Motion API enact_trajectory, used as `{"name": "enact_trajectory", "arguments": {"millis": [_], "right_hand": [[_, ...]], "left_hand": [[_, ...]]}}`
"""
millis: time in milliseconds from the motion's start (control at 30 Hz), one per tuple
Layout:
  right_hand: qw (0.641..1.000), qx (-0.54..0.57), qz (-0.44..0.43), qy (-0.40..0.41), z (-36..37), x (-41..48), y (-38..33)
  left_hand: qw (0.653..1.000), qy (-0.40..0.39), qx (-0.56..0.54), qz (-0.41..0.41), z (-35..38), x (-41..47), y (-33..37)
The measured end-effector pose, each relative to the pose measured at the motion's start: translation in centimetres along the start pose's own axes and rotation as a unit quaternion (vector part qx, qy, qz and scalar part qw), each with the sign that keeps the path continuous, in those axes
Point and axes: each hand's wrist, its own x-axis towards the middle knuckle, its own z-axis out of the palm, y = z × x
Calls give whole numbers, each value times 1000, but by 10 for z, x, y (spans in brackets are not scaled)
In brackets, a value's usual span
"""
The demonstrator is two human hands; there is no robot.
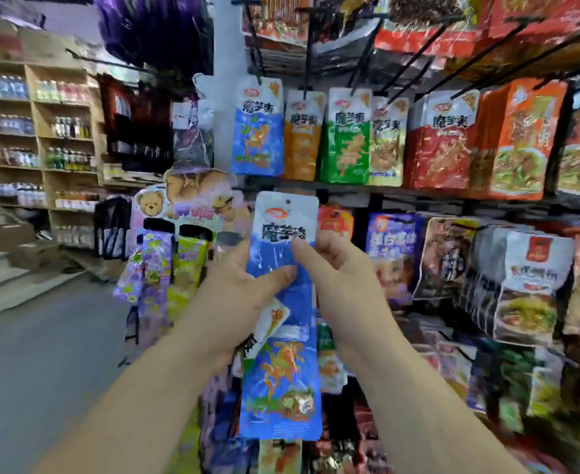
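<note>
nearest the camera, two bare forearms reach up to a blue packet, held upright at chest height in front of a snack rack. the left hand pinches it from the left, thumb flat across the blue front and fingers curled behind. the right hand pinches its right edge, thumb on the front just under the printed name. a second blue pack hangs below the first, and a small white pack shows under the left palm; i cannot tell whether they are joined.

the job looks to be hanging the packet with its own kind. to do it well, the right hand should slide up to just under the hole so the white top stays stiff, while the left takes the weight of the spare packs. the hole should face the tip of the peg squarely and be pushed straight back along it.

the matching blue row hangs above and slightly left, with an orange row just beside it, so aim matters. further left stands a bear display, and well beyond it wooden shelves of bottles.
</note>
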Motion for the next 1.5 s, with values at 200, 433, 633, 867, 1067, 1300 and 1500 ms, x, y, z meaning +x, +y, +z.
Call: {"name": "enact_trajectory", "arguments": {"millis": [200,433,633,867,1067,1300,1500], "right_hand": [[994,-20,107,-21,32,-46,76],[982,-51,182,15,39,-75,133],[981,-12,189,40,42,-70,127],[994,17,73,83,53,-35,83],[996,-48,-24,73,40,6,25],[973,-151,-154,80,24,55,-56],[958,-186,-188,111,38,101,-104]], "left_hand": [[989,14,-32,-144,-42,-55,-62],[967,43,-31,-249,-80,-99,-115],[970,106,-10,-219,-103,-96,-112],[984,137,-9,-117,-112,-66,-70],[988,143,63,-4,-113,-9,-9],[967,107,159,165,-77,55,64],[949,133,181,220,-53,90,94]]}}
